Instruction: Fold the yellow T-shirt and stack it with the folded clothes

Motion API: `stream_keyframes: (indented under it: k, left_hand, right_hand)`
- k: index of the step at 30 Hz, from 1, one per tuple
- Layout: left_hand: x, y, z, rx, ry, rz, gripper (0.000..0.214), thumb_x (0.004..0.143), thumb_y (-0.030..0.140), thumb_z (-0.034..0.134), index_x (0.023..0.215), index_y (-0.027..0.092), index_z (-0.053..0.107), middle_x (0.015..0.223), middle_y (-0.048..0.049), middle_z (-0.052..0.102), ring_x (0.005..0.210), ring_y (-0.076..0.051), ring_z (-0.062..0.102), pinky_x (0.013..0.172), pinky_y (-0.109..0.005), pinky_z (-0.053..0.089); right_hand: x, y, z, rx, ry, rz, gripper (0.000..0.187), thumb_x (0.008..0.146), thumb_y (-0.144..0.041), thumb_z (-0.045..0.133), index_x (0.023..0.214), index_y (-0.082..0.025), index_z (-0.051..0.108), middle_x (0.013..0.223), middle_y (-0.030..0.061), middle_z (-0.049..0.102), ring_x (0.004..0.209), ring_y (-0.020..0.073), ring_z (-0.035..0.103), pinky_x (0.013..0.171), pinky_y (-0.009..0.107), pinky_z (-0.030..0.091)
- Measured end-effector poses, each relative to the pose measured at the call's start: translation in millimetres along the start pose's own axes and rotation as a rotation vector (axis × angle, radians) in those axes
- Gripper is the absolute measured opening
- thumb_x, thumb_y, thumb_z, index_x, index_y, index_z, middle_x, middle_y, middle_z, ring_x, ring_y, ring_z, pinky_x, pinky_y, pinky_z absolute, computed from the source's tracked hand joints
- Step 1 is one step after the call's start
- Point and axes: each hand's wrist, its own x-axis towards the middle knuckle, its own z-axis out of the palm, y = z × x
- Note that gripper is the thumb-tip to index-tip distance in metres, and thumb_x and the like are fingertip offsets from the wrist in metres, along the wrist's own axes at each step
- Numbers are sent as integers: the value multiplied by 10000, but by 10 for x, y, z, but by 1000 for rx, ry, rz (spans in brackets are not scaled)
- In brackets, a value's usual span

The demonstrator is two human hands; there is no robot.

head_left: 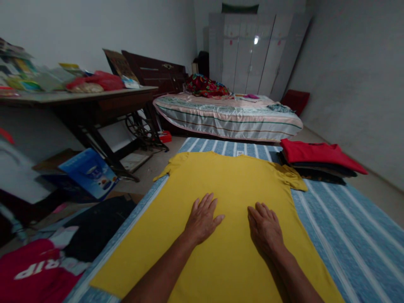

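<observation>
A yellow T-shirt (227, 181) lies spread flat, neck away from me, on a blue and white striped bedcover (353, 235). My left hand (202, 219) rests palm down on the middle of the shirt, fingers stretched out and slightly apart. Just to its right, my right hand (263, 227) also lies flat on the cloth with its fingers extended. Neither hand holds anything. Both short sleeves stick out at the far corners of the shirt.
A stack of folded clothes with a red one on top (318, 153) sits at the bedcover's far right. Loose clothes (41, 265) lie at lower left. A cluttered table (78, 99), a blue box (90, 172), a second bed (227, 113) and a wardrobe (252, 54) stand beyond.
</observation>
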Motion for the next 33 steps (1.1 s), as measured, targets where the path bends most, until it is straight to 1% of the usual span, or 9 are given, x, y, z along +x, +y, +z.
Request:
stream_keyframes:
  k: [6, 14, 22, 26, 33]
  left_hand:
    - [4, 2, 5, 13, -14, -13, 583, 904, 506, 374, 1374, 162, 406, 1515, -111, 297, 1412, -243, 203, 1136, -474, 164]
    - [1, 11, -5, 11, -17, -14, 586, 907, 507, 370, 1375, 157, 406, 1515, -109, 294, 1410, -239, 212, 1141, -468, 160]
    - [-6, 27, -37, -3, -24, -19, 580, 906, 499, 360, 1377, 164, 401, 1515, -110, 295, 1413, -236, 201, 1140, -465, 149]
    - [-4, 19, -21, 0, -26, -17, 593, 908, 507, 351, 1381, 152, 391, 1514, -115, 299, 1413, -235, 200, 1141, -457, 144]
    - [-9, 4, 18, -11, -8, -13, 584, 913, 522, 328, 1379, 178, 397, 1517, -104, 296, 1413, -235, 198, 1136, -472, 143]
  right_hand:
    - [-4, 3, 7, 6, 5, -3, 318, 957, -264, 380, 1183, -247, 604, 1267, 85, 554, 1221, 262, 441, 994, 419, 318]
    - [-5, 11, 34, 12, 20, -8, 308, 951, -258, 400, 1170, -239, 614, 1256, 91, 563, 1215, 264, 448, 992, 421, 323]
    - [-11, -18, -20, 0, -10, 10, 326, 952, -256, 384, 1189, -233, 607, 1284, 89, 551, 1233, 268, 437, 1003, 425, 326]
    - [-14, -24, -28, -1, -32, 19, 335, 949, -263, 384, 1200, -225, 603, 1297, 94, 543, 1240, 271, 431, 1010, 431, 324]
    - [-9, -24, -61, 21, -85, 38, 369, 952, -276, 351, 1230, -218, 587, 1317, 90, 530, 1256, 273, 418, 1019, 435, 320]
